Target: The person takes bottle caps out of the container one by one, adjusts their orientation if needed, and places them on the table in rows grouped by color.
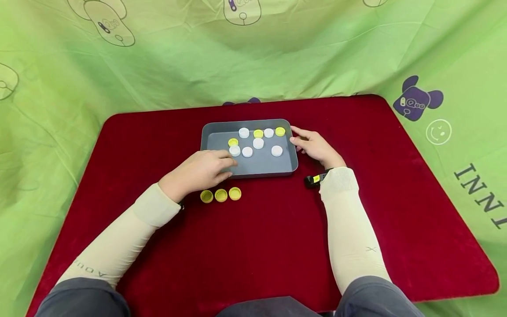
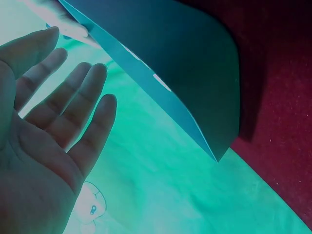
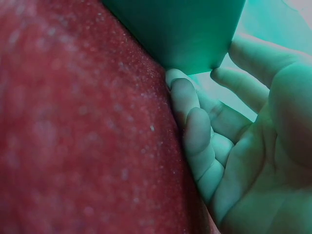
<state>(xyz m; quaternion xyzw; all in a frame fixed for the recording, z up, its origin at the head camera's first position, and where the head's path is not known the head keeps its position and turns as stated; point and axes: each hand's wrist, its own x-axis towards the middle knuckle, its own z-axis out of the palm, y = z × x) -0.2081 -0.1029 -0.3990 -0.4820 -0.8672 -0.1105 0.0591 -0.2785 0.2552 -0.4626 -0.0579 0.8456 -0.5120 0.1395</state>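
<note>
A grey rectangular tray (image 1: 261, 166) lies on the table with several white bottle caps (image 1: 276, 151) and three yellow caps (image 1: 280, 131) inside. My left hand (image 1: 203, 171) hovers over the tray's near left part, its fingertips close to the white cap (image 1: 235, 151). In the left wrist view the fingers of this hand (image 2: 58, 122) are spread and hold nothing. On the right, my right hand (image 1: 317, 146) rests its fingertips against the outside of the tray's right wall. The right wrist view has its lower fingers (image 3: 197, 129) bent loosely by the tray corner (image 3: 195, 39).
Three more yellow caps (image 1: 221, 195) stand in a row on the red tablecloth (image 1: 257, 246), just in front of the tray. Behind the table hangs a green printed cloth (image 1: 301, 57). A black wrist device (image 1: 314, 179) sits at the right cuff.
</note>
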